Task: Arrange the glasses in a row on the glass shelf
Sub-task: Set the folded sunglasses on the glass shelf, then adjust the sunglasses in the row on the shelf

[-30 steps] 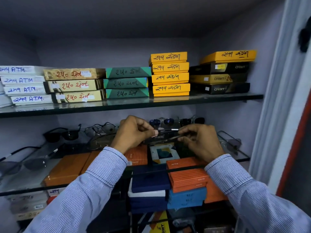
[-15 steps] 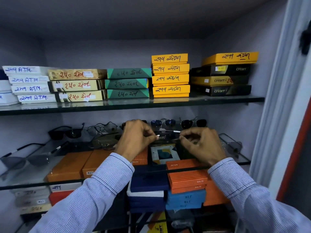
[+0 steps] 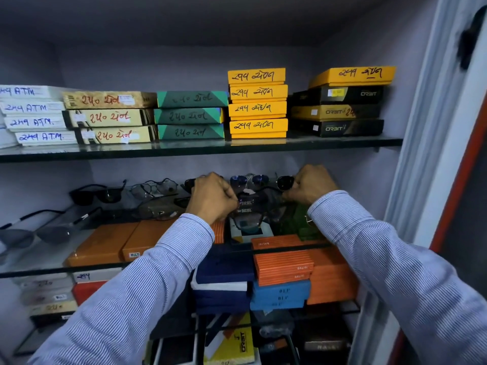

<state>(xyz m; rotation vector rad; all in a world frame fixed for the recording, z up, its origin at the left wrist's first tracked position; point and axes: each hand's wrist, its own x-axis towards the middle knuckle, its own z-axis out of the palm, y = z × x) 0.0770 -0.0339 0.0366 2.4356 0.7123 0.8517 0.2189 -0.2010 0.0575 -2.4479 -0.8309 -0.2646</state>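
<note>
Inside a grey cupboard, over the glass shelf [image 3: 52, 255], a dark-framed pair of glasses [image 3: 251, 206] hangs between the left hand [image 3: 212, 197] and right hand [image 3: 311, 187], each fist closed on one temple, with other sunglasses [image 3: 249, 179] lined up just behind.

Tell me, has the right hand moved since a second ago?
Yes. The right hand has gone up and back toward the row of sunglasses, with the left hand, both holding the glasses.
</note>
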